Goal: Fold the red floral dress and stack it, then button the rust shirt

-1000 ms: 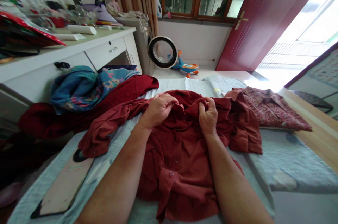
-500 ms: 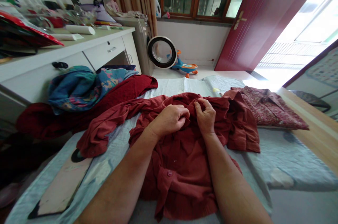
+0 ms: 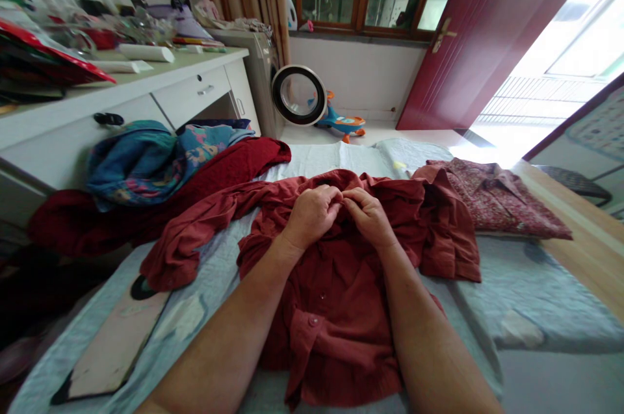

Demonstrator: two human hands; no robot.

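A rust-red button-up shirt (image 3: 341, 310) lies spread on a pale blue cloth, its sleeves reaching out to both sides. Near its collar my left hand (image 3: 314, 214) is closed, fingers pinching the shirt's front edge. Touching it at the fingertips, my right hand (image 3: 368, 214) also pinches the fabric there. Whatever small part sits between the fingertips, perhaps a button, is hidden. Lower down, a button shows on a folded-over part of the shirt.
A folded patterned shirt (image 3: 497, 196) lies at the right. Dark red cloth (image 3: 234, 170) and a blue floral garment (image 3: 141, 164) are heaped at the left. A flat board (image 3: 114, 342) rests at the lower left. Beyond stand a cluttered desk (image 3: 205, 66) and a washing machine with its door (image 3: 299, 95) ajar.
My right hand has moved left, and its fingertips now meet those of my left hand at the shirt's front edge. The left hand has shifted slightly upward and turned inward.
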